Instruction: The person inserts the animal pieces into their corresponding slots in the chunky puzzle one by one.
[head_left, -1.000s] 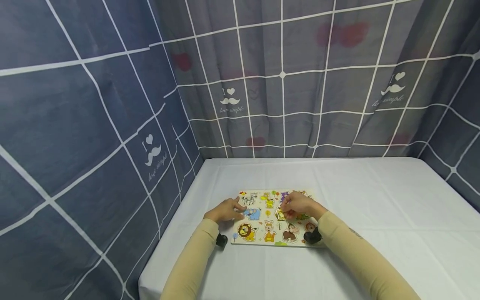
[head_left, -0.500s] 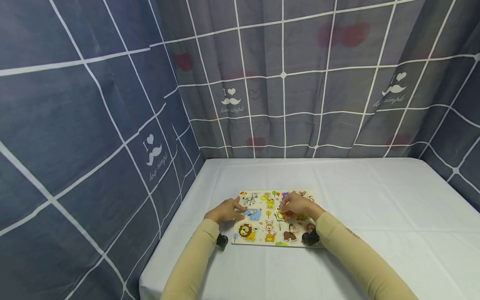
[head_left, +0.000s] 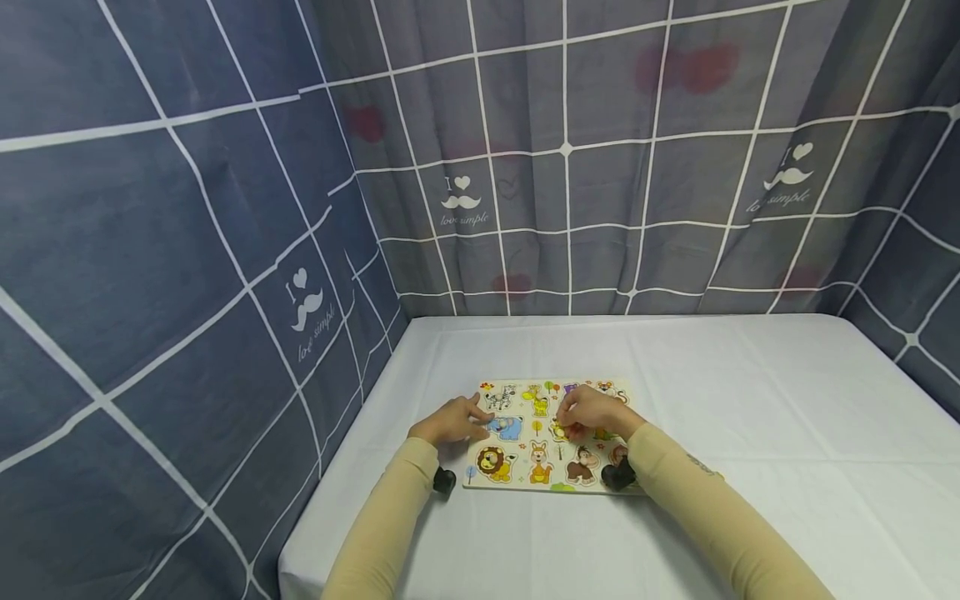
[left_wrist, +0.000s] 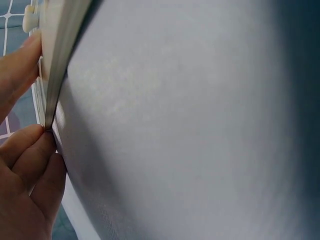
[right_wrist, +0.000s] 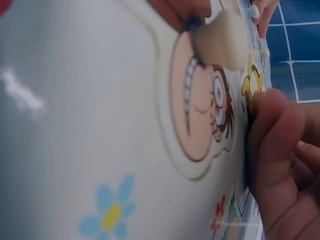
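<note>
A wooden animal puzzle board (head_left: 523, 483) lies on the white table. My left hand (head_left: 453, 419) is at its left edge. In the left wrist view the thumb rests on the board's face, near a white knob (left_wrist: 30, 19), and the fingertips touch the edge. Over the board's middle-right, my right hand (head_left: 594, 408) pinches a yellow animal piece (head_left: 557, 430) with curled fingers; the hand covers most of the piece and its knob. The blue elephant piece (head_left: 506, 428) is beside the left thumb. A brown monkey-like piece (right_wrist: 197, 115) with a knob shows close up in the right wrist view.
Lion (head_left: 493, 463), kangaroo (head_left: 539, 463), giraffe (head_left: 537, 402) and zebra (head_left: 498, 398) pieces sit in the board. White cloth covers the table (head_left: 720, 367). A grey checked curtain (head_left: 600, 192) hangs behind, and another (head_left: 150, 333) at the left.
My right hand and wrist have shifted slightly left, still pinching the yellow animal piece. The left hand and the puzzle board have stayed in place.
</note>
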